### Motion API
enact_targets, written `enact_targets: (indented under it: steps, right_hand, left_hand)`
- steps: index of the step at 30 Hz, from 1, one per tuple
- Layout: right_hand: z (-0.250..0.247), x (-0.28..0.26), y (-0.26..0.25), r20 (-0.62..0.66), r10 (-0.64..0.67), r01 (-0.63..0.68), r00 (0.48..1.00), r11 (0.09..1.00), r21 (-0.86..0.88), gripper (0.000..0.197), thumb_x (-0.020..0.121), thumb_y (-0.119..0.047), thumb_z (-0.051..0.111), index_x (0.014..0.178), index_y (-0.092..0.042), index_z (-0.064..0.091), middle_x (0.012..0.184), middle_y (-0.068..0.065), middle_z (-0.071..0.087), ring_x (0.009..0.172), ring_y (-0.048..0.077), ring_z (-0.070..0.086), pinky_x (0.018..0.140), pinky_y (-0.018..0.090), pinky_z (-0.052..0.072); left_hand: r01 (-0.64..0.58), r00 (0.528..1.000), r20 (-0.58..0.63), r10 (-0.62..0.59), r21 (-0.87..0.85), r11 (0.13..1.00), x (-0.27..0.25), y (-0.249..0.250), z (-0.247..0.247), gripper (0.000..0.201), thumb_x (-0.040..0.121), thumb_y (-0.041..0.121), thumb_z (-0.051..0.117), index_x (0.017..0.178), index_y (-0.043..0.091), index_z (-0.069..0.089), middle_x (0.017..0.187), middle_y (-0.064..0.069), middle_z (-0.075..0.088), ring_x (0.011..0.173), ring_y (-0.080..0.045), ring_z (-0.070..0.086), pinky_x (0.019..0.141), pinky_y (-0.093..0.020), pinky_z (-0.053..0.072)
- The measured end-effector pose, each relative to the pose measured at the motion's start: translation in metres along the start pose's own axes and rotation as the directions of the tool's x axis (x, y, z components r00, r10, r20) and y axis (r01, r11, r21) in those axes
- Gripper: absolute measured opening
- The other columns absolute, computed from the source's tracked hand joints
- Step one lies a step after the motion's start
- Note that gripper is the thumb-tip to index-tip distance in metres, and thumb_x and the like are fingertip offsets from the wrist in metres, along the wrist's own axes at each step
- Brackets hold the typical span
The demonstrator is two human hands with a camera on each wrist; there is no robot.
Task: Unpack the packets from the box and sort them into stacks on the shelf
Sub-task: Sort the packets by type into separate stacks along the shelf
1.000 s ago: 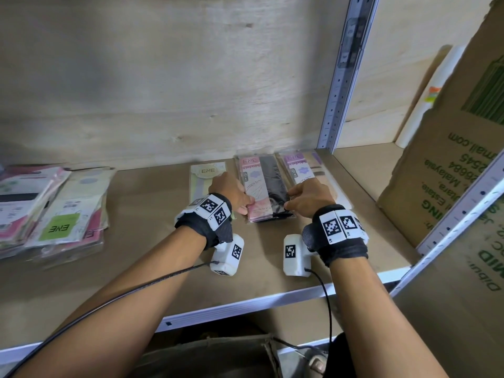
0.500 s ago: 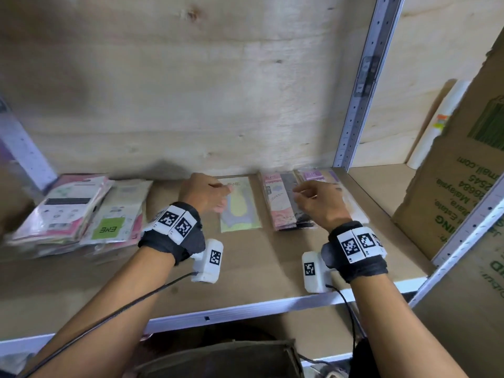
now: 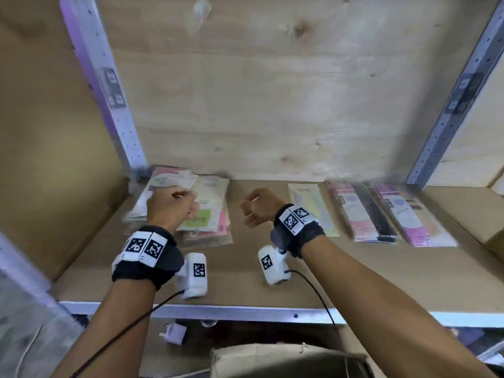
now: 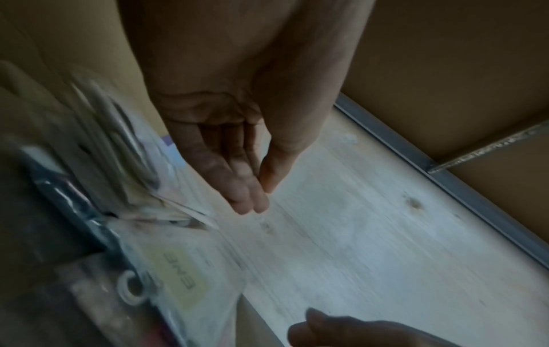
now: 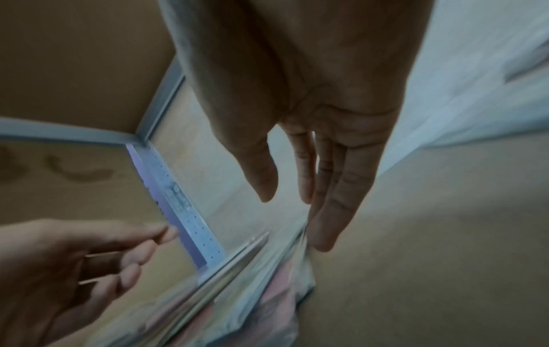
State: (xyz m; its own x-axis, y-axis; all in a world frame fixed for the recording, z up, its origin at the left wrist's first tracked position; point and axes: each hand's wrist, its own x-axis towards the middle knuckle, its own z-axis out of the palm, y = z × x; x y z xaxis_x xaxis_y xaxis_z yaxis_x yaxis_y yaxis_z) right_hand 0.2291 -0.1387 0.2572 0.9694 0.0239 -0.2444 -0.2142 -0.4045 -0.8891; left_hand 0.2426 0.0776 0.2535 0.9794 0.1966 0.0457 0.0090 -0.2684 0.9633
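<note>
- Head view: both hands hang over the shelf point(image 3: 245, 282), neither holding anything. The left hand point(image 3: 170, 207) is above the loose pile of packets point(image 3: 207, 214) at the shelf's left end; the right hand point(image 3: 257, 205) is just beside that pile, over bare board.
- Three sorted lots lie in a row to the right, flat on the board: a pale packet point(image 3: 313, 211), a pink-and-black stack point(image 3: 362, 214) and a purple-and-white stack point(image 3: 409, 214), close side by side.
- Judgement: this is a sorting step, with the loose pile as the source. The next move calls for lifting one packet off the top and matching it to a lot on the right.
- The box is not plainly told apart here; a cardboard edge shows below the shelf, cut off by the frame. Fingers of both hands are hidden behind the knuckles, so the grip is read from the wrist views.
- Left wrist view: the left hand point(image 4: 234, 150) is released, fingers straight and together, thumb close to them, nothing between. The packets point(image 4: 166, 258) below are smeared by motion; only a yellow label is legible.
- Right wrist view: the right hand point(image 5: 320, 169) is likewise slack, fingers long and straight, tips near the pile's edge point(image 5: 246, 270). Whether they touch it, I cannot tell. The left hand shows at lower left, loosely curled and empty.
</note>
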Motion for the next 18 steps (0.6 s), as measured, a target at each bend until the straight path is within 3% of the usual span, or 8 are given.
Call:
enact_targets:
  steps: [3,6,7,9,11,13,15,18]
  right_hand:
    - [0.026,0.027,-0.013,0.005,0.050,-0.048,0.999,0.987,-0.156,0.026,0.092,-0.031,0.066,0.085,-0.007,0.057,0.088,0.015,0.059,0.075,0.026,0.058,0.087,0.049,0.056]
    - [0.044,0.048,-0.022,-0.022,0.077,-0.079,0.997,0.917,-0.391,0.071,0.079,-0.064,0.068,0.114,-0.003,0.058,0.112,0.016,0.064,0.093,0.028,0.062,0.088,0.044,0.052]
    - [0.048,0.052,-0.023,-0.037,0.088,-0.094,0.995,0.871,-0.482,0.087,0.072,-0.071,0.068,0.126,-0.004,0.053,0.124,0.014,0.062,0.104,0.030,0.062,0.093,0.043,0.050]
    - [0.051,0.059,-0.019,-0.060,0.082,-0.102,0.995,0.796,-0.597,0.102,0.061,-0.078,0.070,0.135,-0.011,0.047,0.133,0.011,0.058,0.116,0.033,0.059,0.096,0.044,0.049]
    - [0.052,0.061,-0.014,-0.062,0.084,-0.104,0.995,0.773,-0.626,0.097,0.060,-0.073,0.075,0.131,-0.013,0.049,0.131,0.009,0.060,0.112,0.032,0.060,0.092,0.042,0.050]
    - [0.047,0.060,-0.013,-0.037,0.066,-0.075,0.997,0.811,-0.580,0.068,0.068,-0.058,0.080,0.115,-0.015,0.056,0.119,0.006,0.066,0.097,0.028,0.064,0.082,0.037,0.051]
    - [0.037,0.054,-0.012,0.003,0.054,-0.044,0.999,0.845,-0.533,0.054,0.078,-0.041,0.080,0.117,-0.011,0.059,0.105,0.003,0.066,0.086,0.023,0.059,0.075,0.033,0.048]
    - [0.016,0.036,-0.006,0.025,0.098,-0.082,0.995,0.925,-0.372,0.039,0.086,-0.025,0.075,0.113,0.000,0.060,0.101,0.015,0.065,0.082,0.026,0.059,0.077,0.037,0.054]
  left_hand:
    - [-0.001,1.000,-0.018,0.001,-0.032,0.999,0.004,-0.009,-0.012,0.007,0.086,0.012,0.069,0.085,0.008,0.074,0.060,-0.008,0.072,0.052,-0.019,0.067,0.063,-0.030,0.058]
    - [0.005,1.000,-0.016,-0.005,-0.048,0.999,0.003,-0.013,-0.013,0.008,0.086,0.007,0.065,0.083,0.006,0.073,0.058,-0.009,0.071,0.049,-0.019,0.065,0.062,-0.029,0.056]
    - [0.002,1.000,-0.020,-0.003,-0.041,0.999,0.001,-0.013,-0.012,0.009,0.086,0.008,0.065,0.082,0.006,0.073,0.058,-0.009,0.071,0.048,-0.018,0.066,0.059,-0.027,0.056]
    - [-0.012,1.000,-0.026,0.011,-0.055,0.998,-0.002,-0.009,-0.007,0.010,0.087,0.009,0.065,0.082,0.006,0.073,0.060,-0.010,0.072,0.047,-0.015,0.065,0.055,-0.023,0.055]
    - [-0.034,0.999,-0.031,0.032,-0.075,0.997,-0.005,-0.005,-0.001,0.010,0.087,0.010,0.065,0.082,0.007,0.073,0.063,-0.010,0.072,0.045,-0.010,0.064,0.050,-0.019,0.052]
    - [-0.065,0.998,-0.020,0.063,-0.080,0.995,-0.010,-0.001,0.004,0.010,0.089,0.013,0.065,0.083,0.010,0.072,0.065,-0.008,0.073,0.047,-0.007,0.065,0.049,-0.016,0.051]
    - [-0.098,0.995,0.009,0.099,-0.082,0.992,-0.013,0.002,0.009,0.009,0.091,0.014,0.064,0.088,0.011,0.072,0.067,-0.006,0.073,0.051,-0.007,0.066,0.051,-0.018,0.054]
    - [-0.106,0.993,0.052,0.109,-0.072,0.992,-0.013,0.007,0.013,0.017,0.093,0.008,0.058,0.102,0.011,0.072,0.075,-0.008,0.074,0.059,-0.012,0.067,0.063,-0.026,0.061]
